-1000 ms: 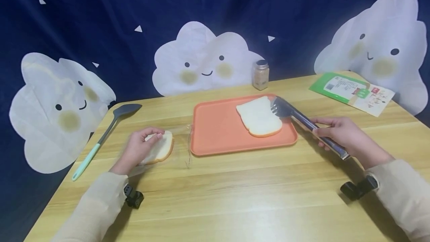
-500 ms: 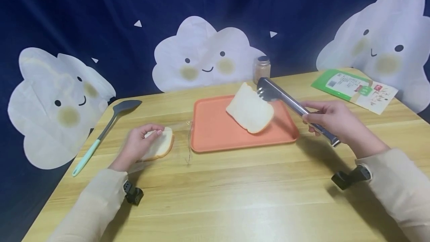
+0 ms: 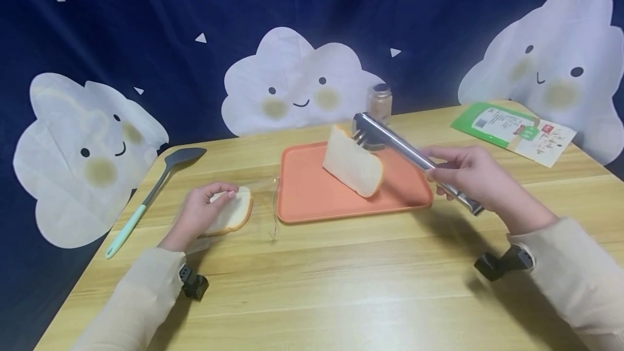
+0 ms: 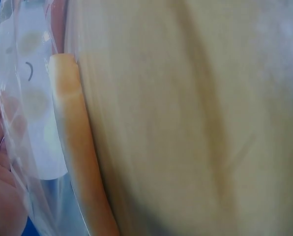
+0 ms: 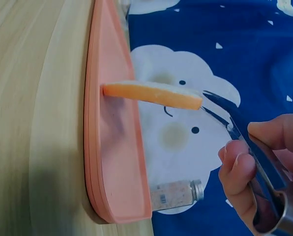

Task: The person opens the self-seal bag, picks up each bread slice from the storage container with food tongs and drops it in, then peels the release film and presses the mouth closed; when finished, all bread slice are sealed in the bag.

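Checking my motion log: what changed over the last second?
The right hand and tongs moved left and up, tipping the bread slice from lying on the tray to steeply tilted. Nothing let go. Unchanged: left hand at the clear bag, spatula, jar, green-white packet, tray.

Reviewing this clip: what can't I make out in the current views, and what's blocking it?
Head: part of the wrapped slice, covered by the left hand.
Head: the far face of the tilted slice, turned away from the camera.
Head: fine print on the packet, too small.
Left wrist: most of the left hand, cut off by the left edge.
Right wrist: marking on the jar, small and blurred.
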Tool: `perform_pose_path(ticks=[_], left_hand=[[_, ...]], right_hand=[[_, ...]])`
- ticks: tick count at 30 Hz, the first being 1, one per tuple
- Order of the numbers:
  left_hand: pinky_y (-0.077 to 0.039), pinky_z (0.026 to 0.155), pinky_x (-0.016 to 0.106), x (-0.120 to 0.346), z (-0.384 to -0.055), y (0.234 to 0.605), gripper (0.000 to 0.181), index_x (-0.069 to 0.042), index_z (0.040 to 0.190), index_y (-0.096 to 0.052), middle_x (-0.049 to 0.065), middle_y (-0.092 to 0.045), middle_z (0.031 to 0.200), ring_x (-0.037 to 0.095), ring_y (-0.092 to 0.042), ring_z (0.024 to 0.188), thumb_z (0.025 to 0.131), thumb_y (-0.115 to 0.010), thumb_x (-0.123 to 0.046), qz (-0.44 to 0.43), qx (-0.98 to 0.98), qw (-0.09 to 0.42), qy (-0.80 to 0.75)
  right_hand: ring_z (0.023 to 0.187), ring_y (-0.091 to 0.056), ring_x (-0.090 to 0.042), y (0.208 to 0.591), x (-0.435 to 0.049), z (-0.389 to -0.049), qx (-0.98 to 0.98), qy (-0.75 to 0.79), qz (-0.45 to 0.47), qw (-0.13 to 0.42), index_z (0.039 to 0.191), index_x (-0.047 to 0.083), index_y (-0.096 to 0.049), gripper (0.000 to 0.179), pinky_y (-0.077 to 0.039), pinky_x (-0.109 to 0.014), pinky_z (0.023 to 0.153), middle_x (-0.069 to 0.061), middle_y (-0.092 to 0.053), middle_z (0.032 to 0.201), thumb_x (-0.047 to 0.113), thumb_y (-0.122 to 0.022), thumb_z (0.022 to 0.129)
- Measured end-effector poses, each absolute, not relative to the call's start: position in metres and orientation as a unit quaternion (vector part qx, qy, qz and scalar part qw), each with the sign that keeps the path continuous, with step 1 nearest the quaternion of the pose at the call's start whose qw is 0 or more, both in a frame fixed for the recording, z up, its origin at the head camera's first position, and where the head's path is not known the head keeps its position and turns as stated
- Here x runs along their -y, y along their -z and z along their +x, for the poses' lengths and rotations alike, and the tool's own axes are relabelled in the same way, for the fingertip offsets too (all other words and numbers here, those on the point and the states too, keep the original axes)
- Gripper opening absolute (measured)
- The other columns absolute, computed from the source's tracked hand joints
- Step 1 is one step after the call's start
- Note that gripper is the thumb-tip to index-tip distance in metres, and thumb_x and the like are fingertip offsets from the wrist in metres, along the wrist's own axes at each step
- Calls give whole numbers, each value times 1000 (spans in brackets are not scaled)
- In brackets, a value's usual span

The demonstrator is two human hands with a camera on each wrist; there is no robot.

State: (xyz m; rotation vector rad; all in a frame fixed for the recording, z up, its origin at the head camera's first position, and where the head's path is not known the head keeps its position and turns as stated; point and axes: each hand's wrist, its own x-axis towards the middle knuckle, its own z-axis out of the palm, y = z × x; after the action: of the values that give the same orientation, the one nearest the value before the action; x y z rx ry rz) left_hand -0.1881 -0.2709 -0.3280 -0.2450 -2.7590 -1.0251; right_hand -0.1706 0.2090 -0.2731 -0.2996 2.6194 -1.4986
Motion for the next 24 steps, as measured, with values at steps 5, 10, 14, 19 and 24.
perform_pose_path(ticks=[5,10,14,19,24], left_hand=[[-41,92,48,271,-187,328,21,-5,101,-69,15,-67,106,29,-57,107,92,-58,-20,-84,929,96,347],[-41,92,47,270,-187,328,20,-4,100,-68,15,-67,105,29,-58,106,92,-58,-19,-87,928,101,347],[-41,92,47,270,-186,328,20,-4,100,-69,15,-67,106,29,-57,106,92,-58,-20,-83,929,98,346],[-41,92,48,269,-185,327,19,-4,100,-69,15,-67,105,29,-58,107,92,-58,-19,-84,930,101,343],[-41,92,47,269,-185,327,19,-4,99,-69,15,-67,105,29,-58,106,92,-59,-17,-84,930,104,344]], right_hand=[[48,-52,-14,273,-206,-168,-868,483,-108,41,133,8,-49,49,-43,-30,41,-4,-64,64,15,-64,87],[50,-55,-15,273,-201,-166,-870,474,-129,28,132,7,-51,47,-46,-30,43,-16,-68,81,12,-63,87],[53,-58,-15,273,-199,-165,-868,477,-132,29,133,7,-50,47,-48,-30,45,-23,-67,96,11,-62,87],[51,-56,-14,275,-196,-164,-867,477,-141,25,132,7,-50,48,-45,-29,42,-19,-68,85,11,-63,87],[52,-55,-12,279,-194,-165,-858,491,-154,9,132,6,-51,49,-43,-26,41,-17,-67,81,11,-65,85]])
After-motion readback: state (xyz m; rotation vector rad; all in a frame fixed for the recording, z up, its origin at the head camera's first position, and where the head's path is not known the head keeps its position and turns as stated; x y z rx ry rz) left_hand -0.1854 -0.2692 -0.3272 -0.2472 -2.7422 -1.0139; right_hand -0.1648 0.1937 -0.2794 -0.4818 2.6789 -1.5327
